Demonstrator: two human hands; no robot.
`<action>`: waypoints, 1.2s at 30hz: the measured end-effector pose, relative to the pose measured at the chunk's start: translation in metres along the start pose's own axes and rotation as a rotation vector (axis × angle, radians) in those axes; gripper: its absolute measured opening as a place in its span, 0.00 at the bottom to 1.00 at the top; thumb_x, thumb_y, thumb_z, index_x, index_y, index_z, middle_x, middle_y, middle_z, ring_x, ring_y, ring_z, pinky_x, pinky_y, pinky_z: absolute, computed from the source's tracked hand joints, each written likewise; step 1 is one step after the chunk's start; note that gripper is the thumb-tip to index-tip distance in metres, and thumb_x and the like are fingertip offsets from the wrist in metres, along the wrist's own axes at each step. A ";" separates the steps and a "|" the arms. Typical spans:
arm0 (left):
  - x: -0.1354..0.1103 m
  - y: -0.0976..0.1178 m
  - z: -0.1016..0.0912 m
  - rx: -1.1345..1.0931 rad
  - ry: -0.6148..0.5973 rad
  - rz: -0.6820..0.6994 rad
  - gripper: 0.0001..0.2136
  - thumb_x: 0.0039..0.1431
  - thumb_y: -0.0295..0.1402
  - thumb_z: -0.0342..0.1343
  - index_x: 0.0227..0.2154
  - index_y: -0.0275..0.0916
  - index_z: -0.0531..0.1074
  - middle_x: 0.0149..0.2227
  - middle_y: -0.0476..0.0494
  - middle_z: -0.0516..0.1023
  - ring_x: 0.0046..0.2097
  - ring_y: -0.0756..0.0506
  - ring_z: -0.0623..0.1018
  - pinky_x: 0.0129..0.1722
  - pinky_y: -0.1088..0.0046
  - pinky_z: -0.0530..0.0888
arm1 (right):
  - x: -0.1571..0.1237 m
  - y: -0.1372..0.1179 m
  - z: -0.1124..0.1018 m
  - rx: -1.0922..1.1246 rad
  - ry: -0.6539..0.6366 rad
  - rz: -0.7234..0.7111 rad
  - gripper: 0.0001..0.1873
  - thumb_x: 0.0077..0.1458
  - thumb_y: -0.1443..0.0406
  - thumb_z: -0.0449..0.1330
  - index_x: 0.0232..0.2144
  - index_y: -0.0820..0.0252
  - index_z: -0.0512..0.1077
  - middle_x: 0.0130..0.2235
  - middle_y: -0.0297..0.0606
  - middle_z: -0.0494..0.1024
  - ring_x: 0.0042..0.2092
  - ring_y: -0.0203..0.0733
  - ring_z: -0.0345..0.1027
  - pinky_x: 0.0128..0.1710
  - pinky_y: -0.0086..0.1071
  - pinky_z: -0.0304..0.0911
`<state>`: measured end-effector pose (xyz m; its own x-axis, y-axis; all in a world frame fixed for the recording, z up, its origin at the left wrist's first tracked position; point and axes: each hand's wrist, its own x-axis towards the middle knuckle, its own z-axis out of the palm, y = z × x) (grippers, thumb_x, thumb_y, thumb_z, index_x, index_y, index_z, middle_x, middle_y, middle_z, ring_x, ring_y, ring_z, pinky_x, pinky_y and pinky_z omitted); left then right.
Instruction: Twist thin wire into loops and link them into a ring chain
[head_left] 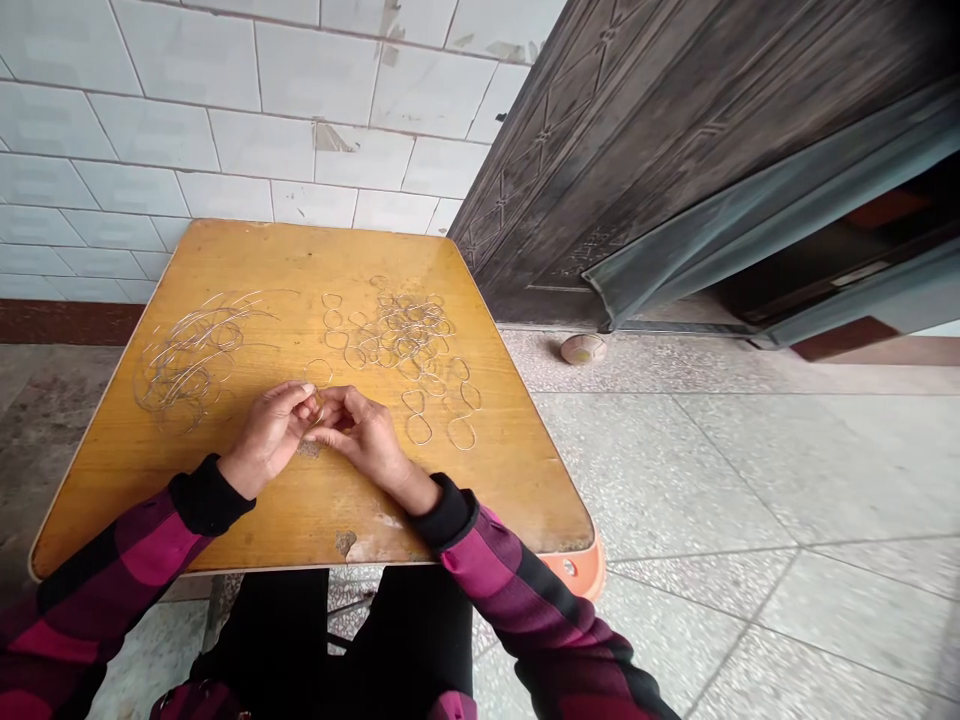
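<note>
Dark embossed door (600, 150) stands open — small ball (583, 349) on the speckled floor (675, 470); white wall tiles (225, 120) behind

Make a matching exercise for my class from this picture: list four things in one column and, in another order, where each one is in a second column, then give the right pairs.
Things:
1. Tangled wire heap
2. Left hand
3. Dark embossed metal door
4. Small round pinkish object

Places:
A. On the floor tiles at the door's foot
B. On the left side of the table
C. Beyond the table, to its right
D. Over the table's middle, fingertips meeting the right hand

Pairs: 1-B, 2-D, 3-C, 4-A
</note>
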<state>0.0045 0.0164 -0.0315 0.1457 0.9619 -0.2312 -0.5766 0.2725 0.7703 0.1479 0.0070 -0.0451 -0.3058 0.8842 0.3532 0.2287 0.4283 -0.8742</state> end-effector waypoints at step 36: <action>-0.005 -0.001 0.011 0.251 0.073 0.280 0.06 0.49 0.32 0.59 0.21 0.37 0.71 0.23 0.50 0.69 0.27 0.52 0.67 0.30 0.75 0.64 | 0.009 -0.002 0.000 0.554 0.008 0.409 0.17 0.46 0.53 0.66 0.28 0.61 0.71 0.25 0.30 0.73 0.22 0.28 0.66 0.21 0.24 0.65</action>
<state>0.0129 0.0113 -0.0249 -0.0529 0.9983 -0.0258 -0.3696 0.0044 0.9292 0.1443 0.0138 -0.0399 -0.2886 0.9566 -0.0411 -0.1824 -0.0971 -0.9784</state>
